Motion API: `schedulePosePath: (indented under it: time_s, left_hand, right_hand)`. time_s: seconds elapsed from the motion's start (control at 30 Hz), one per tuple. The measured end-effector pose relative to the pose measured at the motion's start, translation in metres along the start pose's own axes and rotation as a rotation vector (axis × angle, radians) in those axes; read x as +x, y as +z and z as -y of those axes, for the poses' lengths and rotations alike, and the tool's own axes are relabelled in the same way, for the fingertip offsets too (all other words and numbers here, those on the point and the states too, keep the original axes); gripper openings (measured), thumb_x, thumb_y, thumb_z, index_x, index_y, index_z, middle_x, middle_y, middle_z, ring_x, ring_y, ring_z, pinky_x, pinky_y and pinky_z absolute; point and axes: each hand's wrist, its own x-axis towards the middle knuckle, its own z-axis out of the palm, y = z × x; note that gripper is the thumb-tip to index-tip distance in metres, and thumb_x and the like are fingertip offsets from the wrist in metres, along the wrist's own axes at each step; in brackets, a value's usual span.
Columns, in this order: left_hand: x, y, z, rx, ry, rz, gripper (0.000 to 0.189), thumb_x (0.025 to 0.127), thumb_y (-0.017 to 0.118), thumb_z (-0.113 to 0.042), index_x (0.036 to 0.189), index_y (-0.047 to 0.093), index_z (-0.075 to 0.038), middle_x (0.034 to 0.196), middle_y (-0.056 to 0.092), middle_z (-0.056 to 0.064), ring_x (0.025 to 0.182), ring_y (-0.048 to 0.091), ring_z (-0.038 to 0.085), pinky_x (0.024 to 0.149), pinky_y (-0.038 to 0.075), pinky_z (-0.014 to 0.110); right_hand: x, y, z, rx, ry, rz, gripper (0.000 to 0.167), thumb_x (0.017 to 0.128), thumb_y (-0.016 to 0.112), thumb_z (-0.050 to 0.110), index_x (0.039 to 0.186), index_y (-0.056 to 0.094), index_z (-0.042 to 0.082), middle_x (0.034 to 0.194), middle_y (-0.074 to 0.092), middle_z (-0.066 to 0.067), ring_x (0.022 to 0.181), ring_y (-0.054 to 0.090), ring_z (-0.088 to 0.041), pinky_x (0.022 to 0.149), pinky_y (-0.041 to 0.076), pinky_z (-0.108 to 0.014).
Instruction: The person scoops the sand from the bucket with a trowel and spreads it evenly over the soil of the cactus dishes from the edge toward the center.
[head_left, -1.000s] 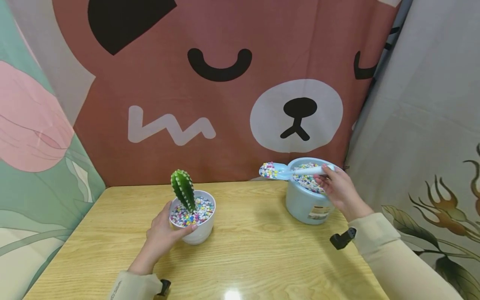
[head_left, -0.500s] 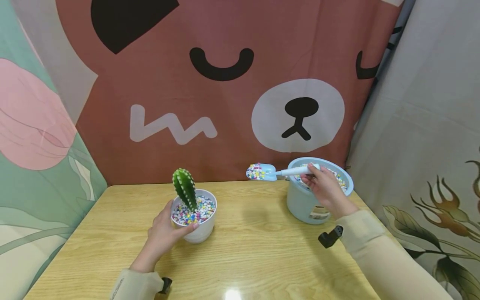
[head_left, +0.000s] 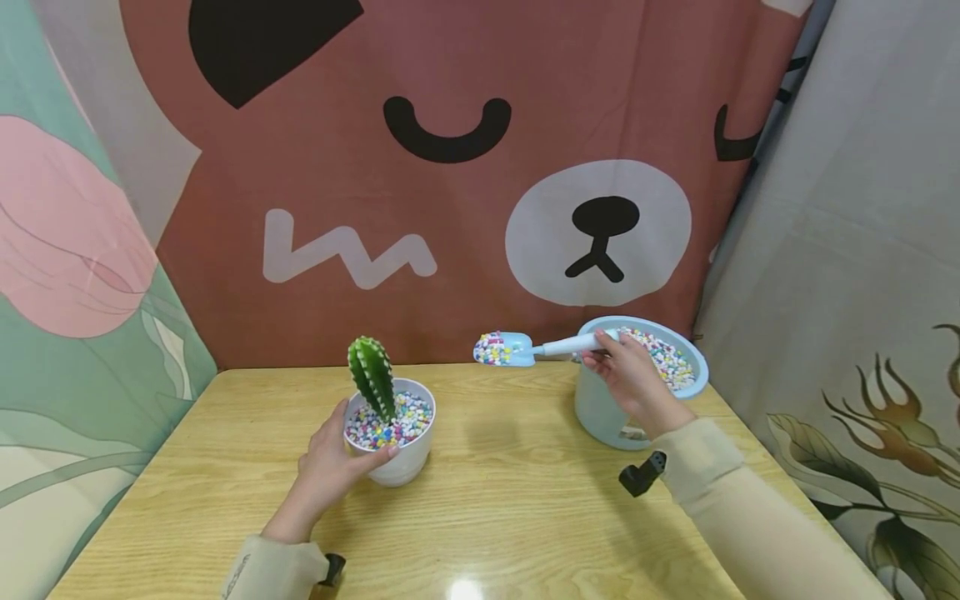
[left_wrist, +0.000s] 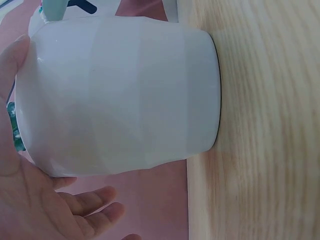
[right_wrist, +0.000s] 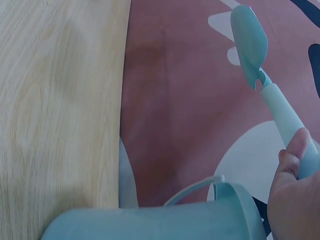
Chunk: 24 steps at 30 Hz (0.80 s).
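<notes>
A white flowerpot (head_left: 405, 463) with a green cactus (head_left: 371, 379) in multicoloured pebbles stands on the table at left. My left hand (head_left: 327, 467) holds the pot from its left and near sides, thumb along the rim. In the left wrist view the pot's base meets the tabletop and some fingers extend past its wall. My right hand (head_left: 632, 379) grips the pale handle of a light blue hand trowel (head_left: 519, 350), its blade pointing left with pebbles at the tip. The trowel is in the air, left of a light blue bucket (head_left: 600, 417) of pebbles.
The wooden table (head_left: 480, 508) runs back to a brown curtain (head_left: 465, 317) with a bear face print. A pale floral curtain (head_left: 840, 275) hangs at right. In the right wrist view the bucket has a thin handle (right_wrist: 192, 190) at its rim.
My right hand has carried the loaded trowel leftward, from over the bucket toward the pot. My left hand and the pot have stayed in place.
</notes>
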Motion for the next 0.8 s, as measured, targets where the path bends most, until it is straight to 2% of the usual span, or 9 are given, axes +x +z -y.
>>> schedulePosePath:
  time_s: [0.17, 0.57, 0.8]
  left_hand:
    - [0.000, 0.000, -0.001, 0.002, -0.004, 0.001, 0.122, 0.082, 0.083, -0.055, 0.164, 0.011, -0.002, 0.165, 0.020, 0.029, 0.148, 0.019, 0.053, 0.108, 0.015, 0.078]
    - [0.000, 0.001, 0.001, -0.004, 0.011, -0.014, 0.121, 0.082, 0.084, -0.054, 0.164, 0.013, -0.001, 0.165, 0.021, 0.029, 0.148, 0.020, 0.053, 0.110, 0.014, 0.079]
    - [0.000, 0.001, 0.001, -0.017, 0.000, -0.010, 0.121, 0.081, 0.084, -0.054, 0.164, 0.012, -0.002, 0.165, 0.020, 0.029, 0.148, 0.019, 0.053, 0.110, 0.013, 0.079]
  right_hand:
    - [0.001, 0.006, -0.004, -0.004, 0.005, 0.018, 0.014, 0.112, 0.042, 0.016, 0.111, 0.049, 0.003, 0.081, 0.067, 0.000, 0.073, 0.064, -0.006, 0.073, 0.054, -0.016]
    - [0.005, 0.016, -0.009, 0.003, 0.025, 0.006, 0.012, 0.112, 0.044, 0.015, 0.109, 0.048, 0.004, 0.083, 0.064, -0.001, 0.073, 0.065, -0.006, 0.073, 0.055, -0.016]
    - [0.008, 0.024, -0.015, -0.021, 0.015, 0.034, 0.015, 0.112, 0.045, 0.017, 0.111, 0.047, 0.002, 0.082, 0.064, 0.001, 0.073, 0.064, -0.005, 0.073, 0.054, -0.015]
